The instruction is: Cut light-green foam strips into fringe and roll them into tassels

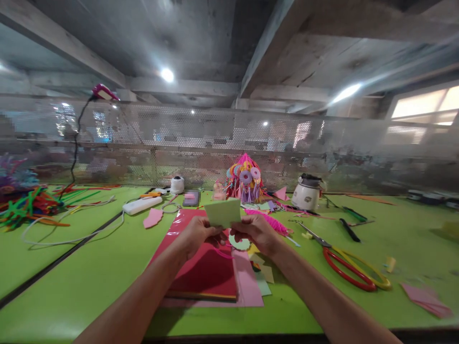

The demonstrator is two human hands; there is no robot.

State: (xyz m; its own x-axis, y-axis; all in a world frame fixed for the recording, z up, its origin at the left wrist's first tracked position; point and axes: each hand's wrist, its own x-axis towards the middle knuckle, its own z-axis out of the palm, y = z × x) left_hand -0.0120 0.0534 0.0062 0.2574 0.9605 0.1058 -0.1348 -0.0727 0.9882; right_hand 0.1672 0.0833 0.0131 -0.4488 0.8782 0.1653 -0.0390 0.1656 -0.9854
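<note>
My left hand and my right hand both pinch a light green sheet of paper, one at each lower corner, raised above the table. Below them lies a stack of red paper on top of pink paper. A pale green scalloped paper circle shows just under my right fingers; whether they touch it I cannot tell. Some pink strand loops over the red stack beneath the hands. Yellow and green paper scraps lie by the right wrist.
Scissors with red and yellow handles lie at right, near a black-handled tool. A white pot and a colourful tasselled ornament stand behind. At left are a white power strip, its cord and bright green strips.
</note>
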